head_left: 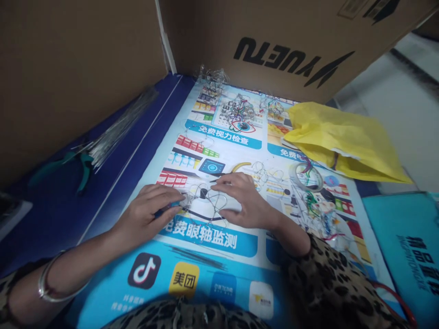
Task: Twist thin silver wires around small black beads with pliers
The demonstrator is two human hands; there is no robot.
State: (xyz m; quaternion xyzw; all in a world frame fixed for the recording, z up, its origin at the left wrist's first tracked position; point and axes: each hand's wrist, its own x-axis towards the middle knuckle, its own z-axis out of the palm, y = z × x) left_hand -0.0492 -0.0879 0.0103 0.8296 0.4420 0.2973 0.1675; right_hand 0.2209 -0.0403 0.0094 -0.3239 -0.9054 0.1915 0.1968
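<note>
A loose shape of thin silvery wire [223, 199] with several bent loops lies over the printed sheet [219, 262] in front of me. My left hand [149, 211] pinches its left end between thumb and fingertips. On the other side is my right hand [245, 199], with thumb and forefinger apart around the wire's right side. A small dark tip shows by the right forefinger; I cannot tell whether it is an object or print. Beyond the hands lie more pieces of curled wire [262, 173].
Teal-handled pliers [85, 171] and a bundle of straight wires [116, 132] lie left. Tangled wire pieces [240, 109] sit at the back, before a cardboard box [206, 32]. To the right are a tape roll [291, 176], yellow bag [343, 137] and teal printed item [394, 228].
</note>
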